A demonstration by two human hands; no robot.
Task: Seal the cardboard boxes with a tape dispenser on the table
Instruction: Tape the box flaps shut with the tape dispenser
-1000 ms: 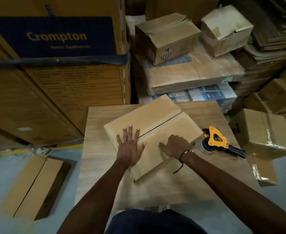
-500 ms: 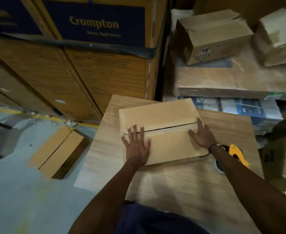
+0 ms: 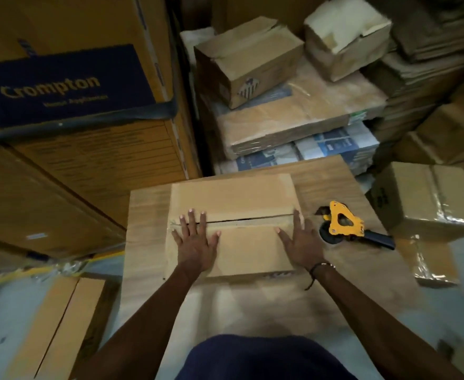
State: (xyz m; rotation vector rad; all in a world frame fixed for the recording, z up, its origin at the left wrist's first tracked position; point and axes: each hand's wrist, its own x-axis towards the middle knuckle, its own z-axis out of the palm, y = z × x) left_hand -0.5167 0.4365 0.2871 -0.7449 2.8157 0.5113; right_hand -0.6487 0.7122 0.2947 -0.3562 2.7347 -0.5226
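One cardboard box (image 3: 233,198) under two flat hands; one tape dispenser (image 3: 344,224) beside.

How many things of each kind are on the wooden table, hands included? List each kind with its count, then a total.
Cardboard box: 1
Tape dispenser: 1
Hands, both flat on the box, left hand and right hand: 2
Total: 4

left hand (image 3: 195,244): flat, fingers spread | right hand (image 3: 302,242): flat, fingers straight
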